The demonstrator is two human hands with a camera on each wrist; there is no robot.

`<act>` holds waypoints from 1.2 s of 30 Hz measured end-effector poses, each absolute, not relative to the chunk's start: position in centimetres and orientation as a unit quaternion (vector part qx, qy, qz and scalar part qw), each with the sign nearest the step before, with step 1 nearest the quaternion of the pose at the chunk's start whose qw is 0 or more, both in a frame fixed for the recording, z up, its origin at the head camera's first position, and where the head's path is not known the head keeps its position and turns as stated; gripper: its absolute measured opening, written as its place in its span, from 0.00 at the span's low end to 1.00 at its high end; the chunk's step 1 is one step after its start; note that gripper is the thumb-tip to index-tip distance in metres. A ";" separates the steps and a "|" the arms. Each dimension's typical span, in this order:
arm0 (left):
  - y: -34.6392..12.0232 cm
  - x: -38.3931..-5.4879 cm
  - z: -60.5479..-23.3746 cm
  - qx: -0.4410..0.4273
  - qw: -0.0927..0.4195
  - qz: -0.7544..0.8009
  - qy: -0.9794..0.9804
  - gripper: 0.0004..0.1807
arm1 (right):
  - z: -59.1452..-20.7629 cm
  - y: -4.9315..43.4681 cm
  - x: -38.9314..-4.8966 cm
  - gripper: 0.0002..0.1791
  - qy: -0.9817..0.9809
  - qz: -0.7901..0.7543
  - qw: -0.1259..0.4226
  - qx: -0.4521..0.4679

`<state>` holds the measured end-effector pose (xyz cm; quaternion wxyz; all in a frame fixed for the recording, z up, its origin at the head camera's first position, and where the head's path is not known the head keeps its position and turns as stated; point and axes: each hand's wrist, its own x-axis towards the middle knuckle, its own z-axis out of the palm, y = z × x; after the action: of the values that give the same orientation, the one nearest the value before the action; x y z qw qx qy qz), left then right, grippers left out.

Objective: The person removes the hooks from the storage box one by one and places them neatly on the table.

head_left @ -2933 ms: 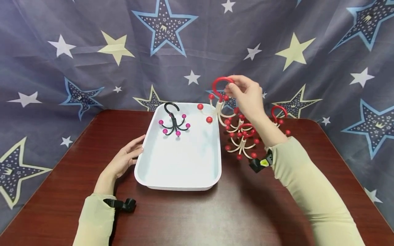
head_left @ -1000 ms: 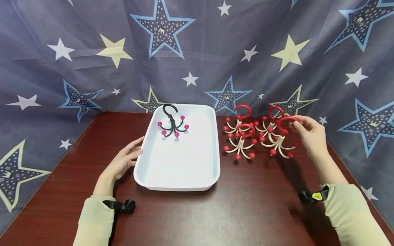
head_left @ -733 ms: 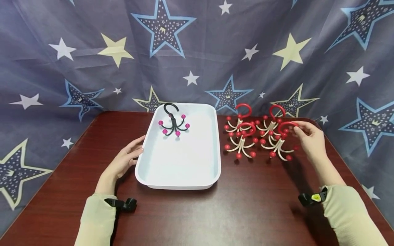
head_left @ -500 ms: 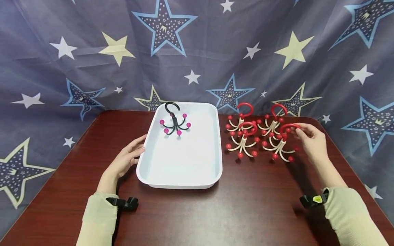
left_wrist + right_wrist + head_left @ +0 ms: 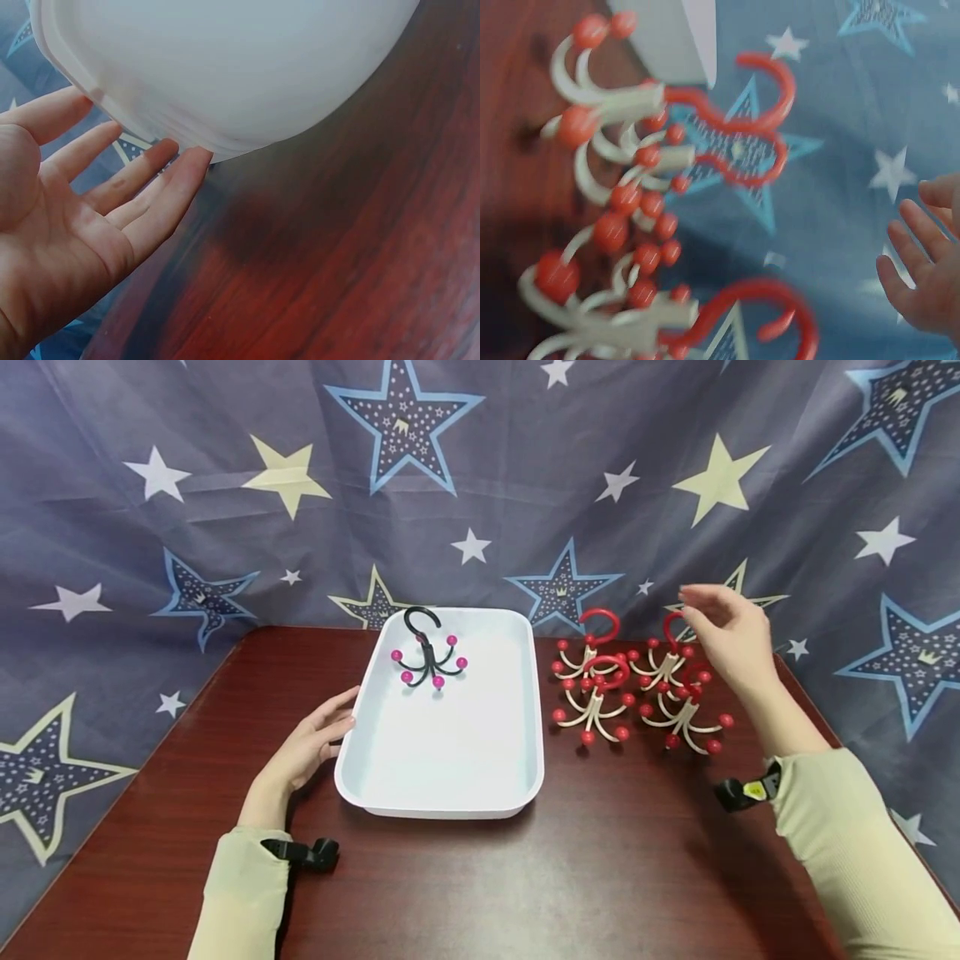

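Note:
My left hand (image 5: 306, 747) touches the left rim of the white tray (image 5: 450, 743) with its fingertips; the left wrist view shows its fingers (image 5: 169, 199) extended against the edge. A black multi-arm hanger (image 5: 429, 658) with pink ball tips stands in the tray's back left. Right of the tray, several cream hangers with red hooks and red balls stand close together, among them a front left one (image 5: 594, 706) and a front right one (image 5: 682, 718). Above the right ones is my right hand (image 5: 731, 639), holding nothing, fingers loosely extended. It partly covers the red hooks behind it.
The dark red wooden table (image 5: 465, 889) carries everything. A grey-blue curtain (image 5: 525, 468) with stars hangs right behind its far edge. At the back right, another red-hooked hanger (image 5: 666, 670) stands close to that curtain.
My right hand brought a red-hooked hanger from above the tray to the front right of the group, let go of it, and has risen up and left. My left hand stays at the tray.

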<state>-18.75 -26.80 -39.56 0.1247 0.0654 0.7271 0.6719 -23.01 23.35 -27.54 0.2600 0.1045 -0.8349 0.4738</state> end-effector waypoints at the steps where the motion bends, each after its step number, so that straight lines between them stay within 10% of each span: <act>1: -26.8 -18.8 -39.5 0.066 0.125 0.673 0.726 0.30 | -27.1 22.6 -23.2 0.14 -0.836 0.472 0.256 0.113; 36: -27.0 -18.9 -39.6 0.071 0.129 0.683 0.715 0.30 | -30.0 0.3 -30.1 0.12 -0.881 0.424 0.085 0.191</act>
<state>-18.86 -26.99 -39.62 0.1294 0.0715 0.7155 0.6828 -30.14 0.30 -30.01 0.0851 0.1913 -0.8810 0.4242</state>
